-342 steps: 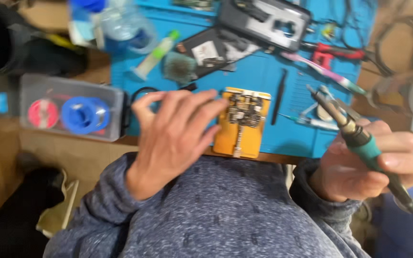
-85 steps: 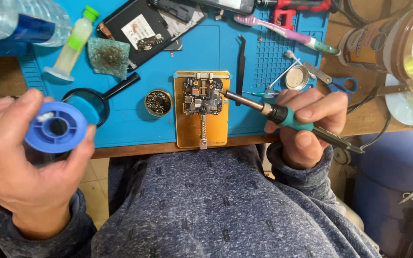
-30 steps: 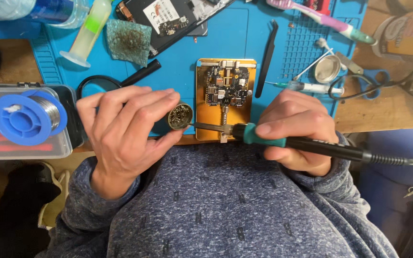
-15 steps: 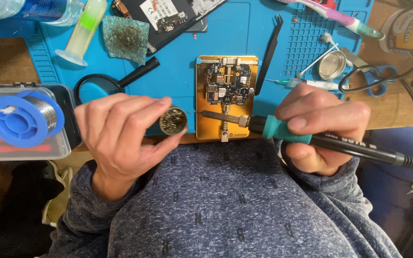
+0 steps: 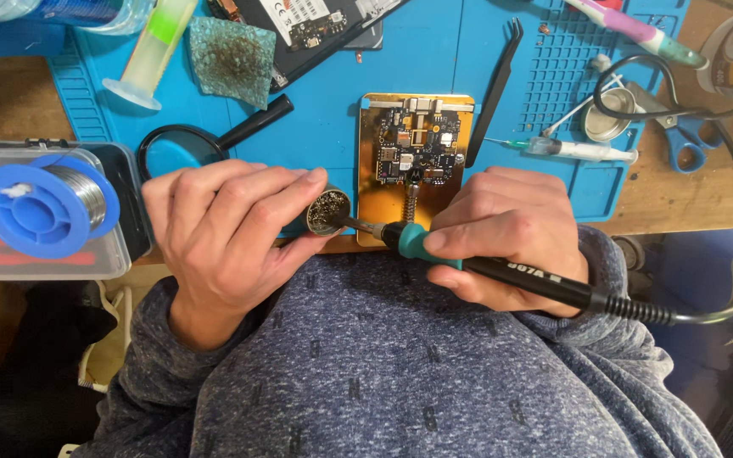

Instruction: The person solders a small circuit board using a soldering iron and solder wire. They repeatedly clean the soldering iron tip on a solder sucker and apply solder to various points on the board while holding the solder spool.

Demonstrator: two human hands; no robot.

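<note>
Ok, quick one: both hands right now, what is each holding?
Left hand: closed around a small round tin, tilted toward the iron.
Right hand: closed on the soldering iron, its tip in the tin.

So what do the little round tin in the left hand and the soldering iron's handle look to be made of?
The round tin looks like thin metal: a shiny silvery rim around a dull, crusted grey filling. The soldering iron handle looks like matte black plastic, with a teal collar that is probably soft rubber, though the look alone leaves that open.
</note>
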